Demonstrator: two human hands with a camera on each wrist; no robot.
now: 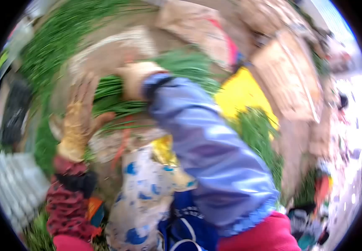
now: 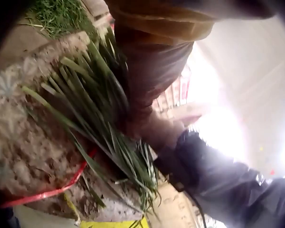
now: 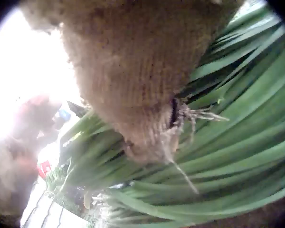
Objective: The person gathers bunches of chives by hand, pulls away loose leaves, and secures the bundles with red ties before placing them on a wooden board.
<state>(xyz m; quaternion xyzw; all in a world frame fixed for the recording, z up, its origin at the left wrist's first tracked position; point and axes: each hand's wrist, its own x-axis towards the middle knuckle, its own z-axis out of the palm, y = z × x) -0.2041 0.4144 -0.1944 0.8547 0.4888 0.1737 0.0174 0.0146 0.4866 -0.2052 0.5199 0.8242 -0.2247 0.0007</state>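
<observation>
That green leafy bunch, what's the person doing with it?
The person's gloved right hand is gripping the bunch of long green leaves. The left hand, in a yellowish glove, is open beside one end; whether it touches is too blurred to tell. A red strip seems to run under the bunch. More greens lie in a heap nearby.

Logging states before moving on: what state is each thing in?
Green stalks: bunched, lying, no tie visible.
Right hand: on the green stalks; grip unclear.
Left hand: fingers extended, thumb apart.
Red strap: runs under the green stalks, no knot visible.
Yellow sheet: partly covered by greens.
</observation>
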